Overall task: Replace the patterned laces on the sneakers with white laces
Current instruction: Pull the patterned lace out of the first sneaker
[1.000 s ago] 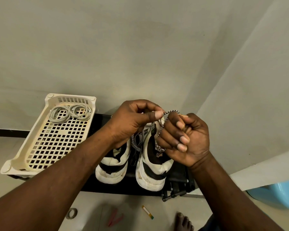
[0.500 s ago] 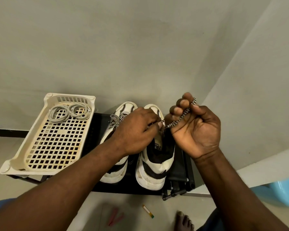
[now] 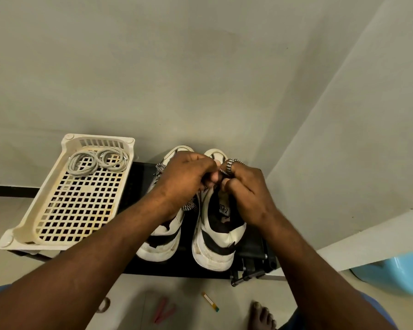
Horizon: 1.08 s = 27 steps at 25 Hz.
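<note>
Two sneakers, the left sneaker (image 3: 162, 236) and the right sneaker (image 3: 215, 244), stood side by side on a black stand (image 3: 138, 186), heels toward the person. Both hands met over the front of the right sneaker. The right hand (image 3: 246, 189) had its fingers curled, with the patterned lace (image 3: 229, 166) wound round the raised forefinger. The left hand (image 3: 188, 177) was at nine o'clock of it, fingers bent and tips pinching the same lace (the exact contact was partly hidden). At nine o'clock of the sneakers, a cream basket (image 3: 22, 234) sat on the stand, with the coiled white laces (image 3: 96, 160) at its far end. A blue tub (image 3: 396, 275) stood on the floor at four o'clock.
</note>
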### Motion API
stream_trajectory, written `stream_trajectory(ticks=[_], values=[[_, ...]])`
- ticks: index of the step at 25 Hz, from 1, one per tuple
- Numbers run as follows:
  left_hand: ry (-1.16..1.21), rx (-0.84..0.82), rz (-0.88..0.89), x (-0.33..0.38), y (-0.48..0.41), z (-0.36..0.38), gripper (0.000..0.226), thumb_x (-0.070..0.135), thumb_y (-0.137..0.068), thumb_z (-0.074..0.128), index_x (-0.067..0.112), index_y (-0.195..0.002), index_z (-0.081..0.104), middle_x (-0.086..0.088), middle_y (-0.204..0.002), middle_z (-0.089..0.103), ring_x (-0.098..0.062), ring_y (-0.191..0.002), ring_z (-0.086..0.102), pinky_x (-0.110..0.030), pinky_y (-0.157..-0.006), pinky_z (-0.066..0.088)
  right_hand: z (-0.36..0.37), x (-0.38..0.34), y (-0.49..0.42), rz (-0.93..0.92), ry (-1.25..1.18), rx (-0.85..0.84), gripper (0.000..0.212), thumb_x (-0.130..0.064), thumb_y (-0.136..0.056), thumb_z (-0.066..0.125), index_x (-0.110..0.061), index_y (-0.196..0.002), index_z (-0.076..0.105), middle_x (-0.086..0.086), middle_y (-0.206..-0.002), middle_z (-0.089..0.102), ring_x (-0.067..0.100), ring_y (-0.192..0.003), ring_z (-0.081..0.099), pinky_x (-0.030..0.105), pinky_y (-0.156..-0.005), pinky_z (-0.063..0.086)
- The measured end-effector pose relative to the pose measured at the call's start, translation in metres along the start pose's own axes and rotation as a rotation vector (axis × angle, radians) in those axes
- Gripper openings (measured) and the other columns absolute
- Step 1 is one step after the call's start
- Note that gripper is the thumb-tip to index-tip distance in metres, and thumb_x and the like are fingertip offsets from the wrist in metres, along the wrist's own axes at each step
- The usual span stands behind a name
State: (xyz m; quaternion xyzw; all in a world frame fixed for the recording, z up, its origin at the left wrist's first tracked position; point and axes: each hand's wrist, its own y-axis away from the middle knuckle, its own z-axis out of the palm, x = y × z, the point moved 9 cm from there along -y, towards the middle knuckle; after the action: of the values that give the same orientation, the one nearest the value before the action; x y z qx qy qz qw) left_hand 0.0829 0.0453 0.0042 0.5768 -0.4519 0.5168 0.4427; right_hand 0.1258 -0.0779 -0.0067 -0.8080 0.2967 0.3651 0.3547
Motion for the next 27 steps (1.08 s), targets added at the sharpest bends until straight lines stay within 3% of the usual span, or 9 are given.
stream_trajectory(ticks=[3,5,7,10,14,18,22,24,27], values=[[-0.034,0.134,-0.003,0.001,-0.002,-0.017,0.045,0.026,-0.096,0.069,0.013,-0.054,0.06,-0.002,-0.05,0.053,-0.013,-0.046,0.044,-0.026,-0.055,0.039,0.013,0.006,0.001,0.049,0.211,-0.073,0.042,-0.041,-0.091,0.046,-0.007,-0.075,0.065,0.005,-0.063,0.06,0.026,-0.06,0.059,0.049,-0.06,0.048],[-0.22,0.158,0.052,0.005,-0.006,-0.026,0.046,0.041,-0.093,0.073,0.016,-0.056,0.065,-0.006,-0.055,0.06,-0.023,-0.05,0.049,-0.033,-0.059,0.043,0.012,0.008,0.001,0.097,0.289,-0.055,0.05,-0.052,-0.096,0.046,-0.014,-0.069,0.064,0.002,-0.059,0.061,0.022,-0.056,0.06,0.048,-0.059,0.05],[-0.422,0.124,0.093,0.009,-0.009,-0.032,0.03,0.05,-0.089,0.076,0.025,-0.073,0.076,0.002,-0.063,0.069,-0.02,-0.06,0.062,-0.036,-0.064,0.05,0.002,0.012,0.0,0.157,0.225,-0.003,0.045,-0.05,-0.097,0.048,-0.022,-0.066,0.063,-0.001,-0.058,0.064,0.016,-0.054,0.061,0.045,-0.06,0.051],[-0.523,-0.015,0.144,0.016,-0.011,-0.033,0.014,0.041,-0.082,0.084,0.039,-0.095,0.079,0.011,-0.08,0.074,-0.008,-0.076,0.069,-0.037,-0.077,0.057,-0.004,0.013,-0.001,0.178,0.268,-0.006,0.041,-0.047,-0.096,0.048,-0.024,-0.067,0.064,-0.005,-0.059,0.062,0.012,-0.056,0.059,0.041,-0.059,0.048],[-0.761,-0.016,0.372,0.025,-0.007,-0.032,0.012,0.042,-0.088,0.079,0.035,-0.098,0.081,0.012,-0.089,0.064,-0.009,-0.083,0.063,-0.042,-0.077,0.054,0.001,0.013,-0.002,0.199,0.321,-0.045,0.048,-0.052,-0.095,0.044,-0.017,-0.072,0.068,-0.005,-0.062,0.064,0.015,-0.059,0.062,0.044,-0.063,0.05],[-0.749,0.006,0.487,0.027,-0.003,-0.029,0.022,0.045,-0.093,0.064,0.028,-0.098,0.077,0.014,-0.101,0.058,-0.014,-0.099,0.059,-0.04,-0.084,0.052,0.011,0.009,0.0,0.155,0.299,-0.111,0.047,-0.055,-0.093,0.048,-0.021,-0.071,0.07,-0.005,-0.06,0.065,0.013,-0.056,0.061,0.044,-0.062,0.053],[-0.691,-0.079,0.298,0.01,-0.011,-0.022,0.02,0.038,-0.099,0.066,0.022,-0.093,0.076,0.01,-0.096,0.069,-0.016,-0.097,0.065,-0.045,-0.089,0.053,0.044,-0.008,0.012,0.204,-0.305,-0.443,0.023,-0.022,-0.093,0.063,-0.012,-0.075,0.072,0.012,-0.057,0.052,0.013,-0.048,0.045,0.027,-0.049,0.037],[-0.307,-0.207,0.067,-0.009,-0.013,-0.017,0.021,0.034,-0.092,0.073,0.015,-0.09,0.08,0.002,-0.088,0.076,-0.017,-0.085,0.07,-0.04,-0.086,0.055,0.048,-0.022,0.016,0.258,-0.676,-0.519,0.019,-0.019,-0.088,0.061,-0.007,-0.076,0.071,0.016,-0.053,0.037,0.012,-0.044,0.034,0.026,-0.045,0.026],[0.074,-0.276,-0.069,-0.014,-0.008,-0.006,0.023,0.035,-0.084,0.072,0.013,-0.085,0.08,-0.011,-0.077,0.062,-0.02,-0.065,0.05,-0.029,-0.062,0.042,0.039,-0.045,0.014,0.271,-1.215,-0.543,0.025,-0.024,-0.084,0.058,-0.001,-0.074,0.063,0.003,-0.049,0.035,0.014,-0.04,0.027,0.034,-0.047,0.011]])
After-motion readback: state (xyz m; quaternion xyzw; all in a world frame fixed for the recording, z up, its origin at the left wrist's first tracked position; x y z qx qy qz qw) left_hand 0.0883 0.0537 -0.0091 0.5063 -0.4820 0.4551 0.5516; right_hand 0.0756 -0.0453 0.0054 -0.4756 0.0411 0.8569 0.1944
